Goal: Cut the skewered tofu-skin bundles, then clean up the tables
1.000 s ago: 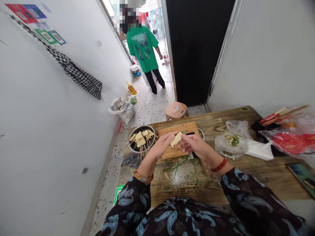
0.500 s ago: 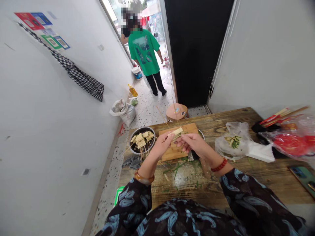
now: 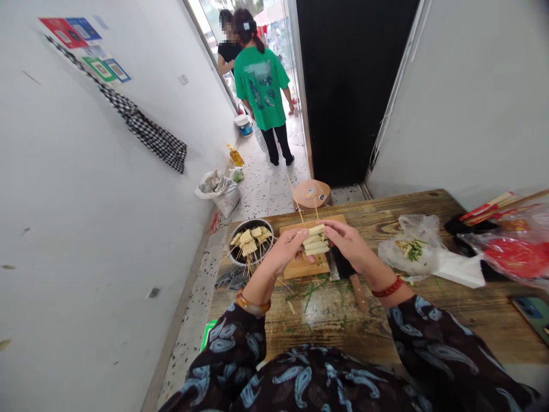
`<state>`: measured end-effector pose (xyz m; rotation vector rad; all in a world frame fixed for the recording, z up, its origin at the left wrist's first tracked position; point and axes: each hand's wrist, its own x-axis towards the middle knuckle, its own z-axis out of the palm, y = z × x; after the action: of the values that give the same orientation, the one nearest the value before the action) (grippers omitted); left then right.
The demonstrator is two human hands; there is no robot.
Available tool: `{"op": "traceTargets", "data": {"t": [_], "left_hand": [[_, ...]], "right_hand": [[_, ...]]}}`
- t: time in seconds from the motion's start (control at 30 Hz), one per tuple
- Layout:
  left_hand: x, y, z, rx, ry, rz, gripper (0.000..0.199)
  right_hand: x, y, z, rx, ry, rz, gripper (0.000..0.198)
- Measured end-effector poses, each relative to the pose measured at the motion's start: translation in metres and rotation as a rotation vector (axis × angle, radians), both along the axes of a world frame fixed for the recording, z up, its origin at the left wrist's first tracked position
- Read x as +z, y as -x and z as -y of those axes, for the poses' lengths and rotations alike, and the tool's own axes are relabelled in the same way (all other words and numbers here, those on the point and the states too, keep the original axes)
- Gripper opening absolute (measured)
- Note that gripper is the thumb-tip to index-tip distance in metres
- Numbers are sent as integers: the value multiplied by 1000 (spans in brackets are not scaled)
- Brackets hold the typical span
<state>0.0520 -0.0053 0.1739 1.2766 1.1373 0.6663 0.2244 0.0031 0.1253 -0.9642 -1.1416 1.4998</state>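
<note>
two bare hands hold a bundle of pale rolls [image 3: 316, 240], threaded on thin skewers [image 3: 295, 197], above a wooden cutting board [image 3: 300, 269] on a worktop [image 3: 386, 337]. the fingers of the left hand [image 3: 288, 250] grasp the bundle's left end, and those of the right hand [image 3: 346, 243] grip its right end; the skewers point away toward a peach-coloured appliance [image 3: 311, 194] beyond the worktop's far edge. a knife [image 3: 343, 265] lies partly on the board beside the right hand, its wooden handle angled back near scattered green scraps [image 3: 309, 294]. at left, a round metal bowl [image 3: 238, 257] holds more skewered rolls [image 3: 249, 236], sticks jutting over its rim. at right sits a clear plastic bag [image 3: 389, 257] containing greens. by the doorway, a person in a green shirt [image 3: 261, 86] stands facing away.
</note>
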Motion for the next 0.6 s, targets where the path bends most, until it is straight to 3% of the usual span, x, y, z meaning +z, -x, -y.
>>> {"op": "traceTargets", "data": {"t": [0.17, 0.33, 0.6], "left_hand": [[-8, 4, 1, -29, 111, 55, 53], [-17, 7, 2, 51, 116, 182, 58], [-27, 4, 3, 125, 117, 222, 50]], "right_hand": [[-11, 6, 0, -35, 141, -86, 30], [-19, 7, -3, -59, 317, -217, 37], [-26, 15, -2, -63, 333, -184, 38]]}}
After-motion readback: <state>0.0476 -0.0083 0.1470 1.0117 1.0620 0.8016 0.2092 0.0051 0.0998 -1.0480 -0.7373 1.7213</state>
